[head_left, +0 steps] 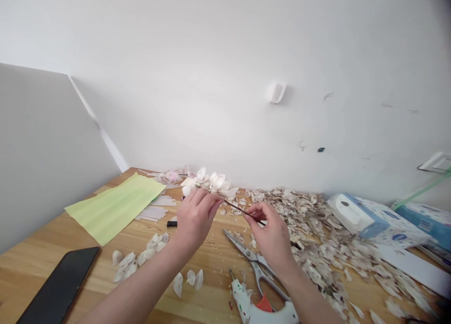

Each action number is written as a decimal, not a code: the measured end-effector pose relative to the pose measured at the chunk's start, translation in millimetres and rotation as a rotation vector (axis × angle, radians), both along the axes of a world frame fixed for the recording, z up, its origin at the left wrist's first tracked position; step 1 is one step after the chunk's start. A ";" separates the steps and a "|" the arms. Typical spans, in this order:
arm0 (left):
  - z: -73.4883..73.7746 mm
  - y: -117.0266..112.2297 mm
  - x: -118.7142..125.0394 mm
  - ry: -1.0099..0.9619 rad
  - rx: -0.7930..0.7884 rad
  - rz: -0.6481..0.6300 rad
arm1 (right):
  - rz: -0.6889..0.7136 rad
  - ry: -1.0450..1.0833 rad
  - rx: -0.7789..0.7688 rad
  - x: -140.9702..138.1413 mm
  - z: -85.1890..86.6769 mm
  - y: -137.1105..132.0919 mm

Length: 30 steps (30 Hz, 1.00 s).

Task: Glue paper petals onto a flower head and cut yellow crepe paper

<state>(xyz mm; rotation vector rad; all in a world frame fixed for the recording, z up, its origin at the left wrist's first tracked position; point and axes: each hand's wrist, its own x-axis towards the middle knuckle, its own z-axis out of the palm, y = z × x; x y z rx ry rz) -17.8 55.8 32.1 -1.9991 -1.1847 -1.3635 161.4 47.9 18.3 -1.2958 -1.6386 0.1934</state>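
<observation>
A thin dark brown stem (237,208) stretches between my two hands above the table. My left hand (198,216) pinches it near white petalled blossoms (215,182), which show just beyond my knuckles. My right hand (270,234) grips the stem's lower end between thumb and fingers. Below my right wrist lie grey scissors (251,256) with their blades pointing away, and a white glue gun (248,303) with an orange trigger. Loose pale petals (127,264) rest on the wood left of my left forearm, with a few more (188,281) between my arms.
A broad heap of dried petals (317,230) covers the right side of the wooden table (207,307). Tissue packs (380,223) stand behind it by the wall. Leftward lie yellow-green paper (118,206), translucent glue sticks (153,213), a small black object (172,224) and a black phone (61,286).
</observation>
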 end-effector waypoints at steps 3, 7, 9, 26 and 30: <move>-5.2 -1.1 -0.6 0.016 0.007 -0.038 | -0.009 -0.012 0.034 0.2 1.1 0.9; -14.5 -8.8 -4.3 0.087 -0.026 -0.112 | -0.016 -0.039 0.077 1.6 3.1 1.1; -18.1 -16.6 -6.4 0.149 -0.055 -0.162 | -0.014 -0.054 0.097 2.6 3.0 1.7; -26.7 -34.3 -7.5 -0.407 -0.972 -0.448 | 0.041 0.020 0.100 4.2 9.1 2.9; -23.9 -39.5 -3.9 -0.498 -1.119 -0.473 | 0.060 0.048 0.100 4.2 15.6 -1.3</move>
